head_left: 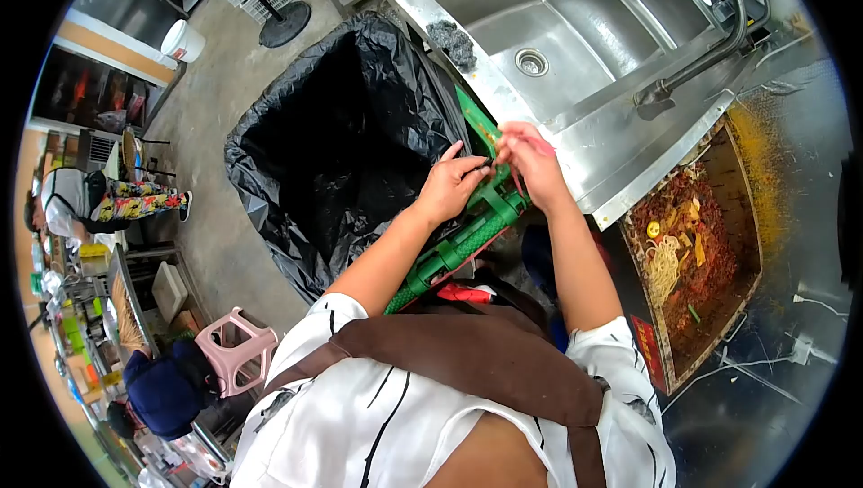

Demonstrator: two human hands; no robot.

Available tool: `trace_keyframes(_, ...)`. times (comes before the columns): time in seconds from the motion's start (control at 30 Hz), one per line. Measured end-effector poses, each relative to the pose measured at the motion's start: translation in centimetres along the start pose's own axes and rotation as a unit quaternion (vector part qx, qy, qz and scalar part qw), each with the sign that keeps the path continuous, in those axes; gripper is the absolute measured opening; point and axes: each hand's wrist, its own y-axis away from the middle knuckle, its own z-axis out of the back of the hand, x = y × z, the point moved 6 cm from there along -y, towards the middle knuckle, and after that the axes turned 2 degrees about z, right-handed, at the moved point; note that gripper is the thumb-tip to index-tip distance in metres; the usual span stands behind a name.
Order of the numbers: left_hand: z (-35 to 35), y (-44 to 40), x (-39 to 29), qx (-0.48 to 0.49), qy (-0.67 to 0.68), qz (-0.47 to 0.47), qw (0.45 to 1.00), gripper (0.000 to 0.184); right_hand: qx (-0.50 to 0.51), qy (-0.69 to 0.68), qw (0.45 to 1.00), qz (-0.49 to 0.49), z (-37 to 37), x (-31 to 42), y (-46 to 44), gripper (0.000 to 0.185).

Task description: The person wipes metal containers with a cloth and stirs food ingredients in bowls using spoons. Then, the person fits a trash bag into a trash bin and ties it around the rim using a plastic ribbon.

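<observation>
A large bin lined with a black plastic bag (261, 142) stands in front of me, its opening dark inside. My left hand (452, 184) is at the bag's right edge, beside the bin's green rim (463, 241), with its thumb and fingers pinched together near a bit of black plastic. My right hand (532, 163) is close beside it, fingers closed on a thin red strip (539, 142) that also hangs below the hand. Both hands are just left of the steel sink's (575, 133) near corner.
Grey scouring wool (451, 45) lies on the sink edge under a curved tap (688, 75). An open container of food waste (710, 245) is at the right. A pink stool (238, 344), a white bucket (183, 41) and two people are at the left.
</observation>
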Motion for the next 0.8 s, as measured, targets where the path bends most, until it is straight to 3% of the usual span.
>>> trace_keyframes(0.17,0.0,-0.3,0.9,0.002,0.015,0.093,0.996,0.017,0.04,0.261,0.964,0.01,-0.7,-1.1,-3.0,0.019)
trace_keyframes(0.23,0.9,-0.2,0.9,-0.011,0.006,0.187,0.982,0.019,0.05,0.273,0.961,0.005,-2.2,-0.7,-2.8,0.019)
trace_keyframes(0.3,1.2,-0.4,1.0,-0.017,-0.077,0.152,0.985,0.02,0.062,0.349,0.93,0.094,-3.4,0.2,-2.7,0.018)
trace_keyframes(0.37,0.7,-0.5,0.3,0.001,-0.112,0.11,0.988,0.022,0.083,0.373,0.917,0.113,-4.2,0.5,-2.4,0.017)
trace_keyframes(0.43,-0.2,-0.4,0.4,0.058,-0.064,0.129,0.988,0.039,0.138,0.42,0.858,0.26,-5.8,2.1,-1.2,0.016)
trace_keyframes(0.53,-1.2,-0.3,1.3,0.129,0.007,0.148,0.98,0.044,0.186,0.466,0.835,0.225,-6.9,3.5,-0.6,0.019)
trace_keyframes(0.6,-1.2,-0.1,0.4,0.07,-0.001,0.063,0.996,0.037,0.241,0.49,0.819,0.179,-7.9,3.4,-0.5,0.021)
trace_keyframes(0.63,-1.6,0.1,1.1,0.07,-0.001,0.063,0.996,0.037,0.241,0.489,0.819,0.178,-8.3,3.1,-0.6,0.021)
trace_keyframes(0.73,-2.4,0.6,2.2,0.002,-0.113,-0.065,0.991,0.033,0.253,0.549,0.776,0.18,-9.1,2.3,-0.7,0.022)
trace_keyframes(0.77,-2.1,0.3,1.5,0.003,-0.113,-0.065,0.991,0.033,0.252,0.549,0.776,0.179,-9.0,2.5,-0.7,0.022)
trace_keyframes(0.8,-1.5,-0.2,0.8,0.016,-0.064,-0.022,0.998,0.034,0.192,0.483,0.845,0.128,-7.9,3.2,-1.1,0.022)
